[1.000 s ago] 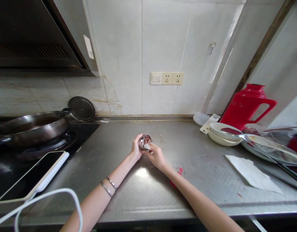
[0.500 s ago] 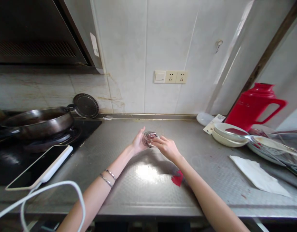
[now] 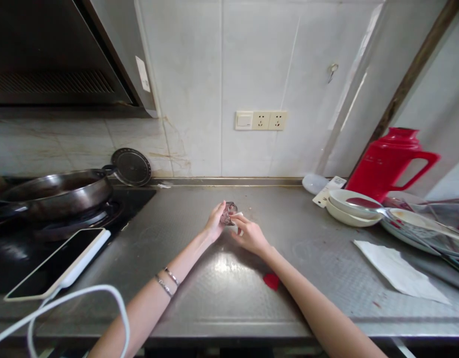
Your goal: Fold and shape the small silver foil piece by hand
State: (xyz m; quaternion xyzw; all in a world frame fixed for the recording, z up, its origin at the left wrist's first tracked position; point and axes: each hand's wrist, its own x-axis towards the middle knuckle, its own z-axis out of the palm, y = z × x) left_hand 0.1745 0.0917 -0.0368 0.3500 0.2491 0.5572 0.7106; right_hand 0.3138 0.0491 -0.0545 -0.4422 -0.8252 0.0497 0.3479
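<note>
Over the middle of the steel counter, my left hand (image 3: 215, 223) is closed around a small, shiny, see-through glass cup (image 3: 228, 213), tilted so its opening partly faces my right hand. Its exact shape is blurred. My right hand (image 3: 251, 237) meets the cup from the right, fingers bent and pinching a bit of white tissue (image 3: 235, 217) against the cup's rim. Part of the tissue is hidden by the fingers. A small red scrap (image 3: 271, 281) lies on the counter beside my right forearm.
A steel pan (image 3: 61, 194) sits on the stove at left, with a phone (image 3: 57, 263) and white cable (image 3: 83, 288) nearer me. At right are a red thermos (image 3: 388, 159), stacked bowls (image 3: 352, 218), a plate with utensils (image 3: 415, 223) and a white napkin (image 3: 399, 271).
My right hand has shifted slightly down and its fingers have moved on the cup. The cup has turned a little in my left hand. The view has also shifted slightly.
</note>
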